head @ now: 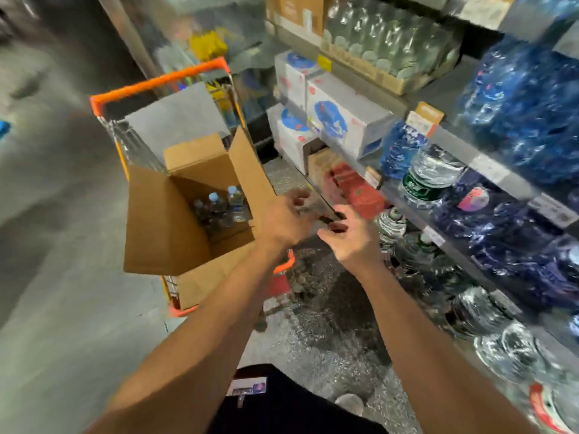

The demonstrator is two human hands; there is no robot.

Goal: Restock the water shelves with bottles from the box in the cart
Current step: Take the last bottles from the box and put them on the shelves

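Note:
An open cardboard box (163,227) stands in an orange-rimmed wire cart (156,81) at centre left. Several small water bottles (224,206) with pale caps stand in its far corner. My left hand (286,219) hovers just right of the box's right flap, fingers loosely curled, holding nothing. My right hand (349,236) is beside it, palm up with fingers relaxed, empty, in front of the lower shelf. The water shelves (466,151) run along the right, filled with wrapped packs of bottles (435,173). The picture is motion-blurred.
White and blue cartons (338,120) sit on the shelf beyond my hands, with red packs (360,192) below them. Clear glass bottles (385,36) fill a tray on the upper shelf. Grey floor (62,277) spreads to the left of the cart.

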